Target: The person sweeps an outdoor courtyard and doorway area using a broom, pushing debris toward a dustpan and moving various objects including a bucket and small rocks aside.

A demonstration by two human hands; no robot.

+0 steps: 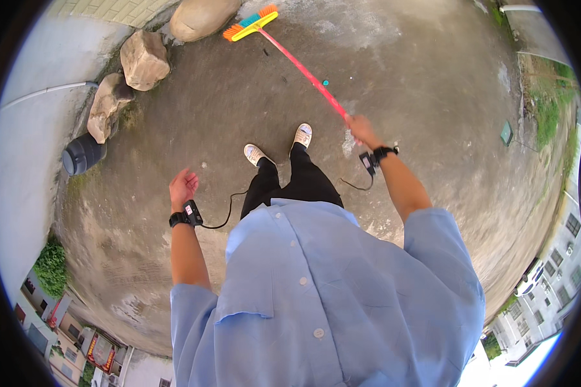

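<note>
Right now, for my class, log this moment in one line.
right hand: gripping red broom handle | left hand: empty | broom head: near large boulder

Outdoor place shown: weathered concrete yard (445,142) bordered by pale wall (32,161), boulders (144,60) set alongside; grass strip (549,119) and multi-storey building (565,274) seen toward right edge.

R hand (363,131) round red-handled broom (301,69), bristles (250,20) nr lg. boulder (203,19)

No txt legible; red-edged sign (101,352) lower L, too sm.
</note>
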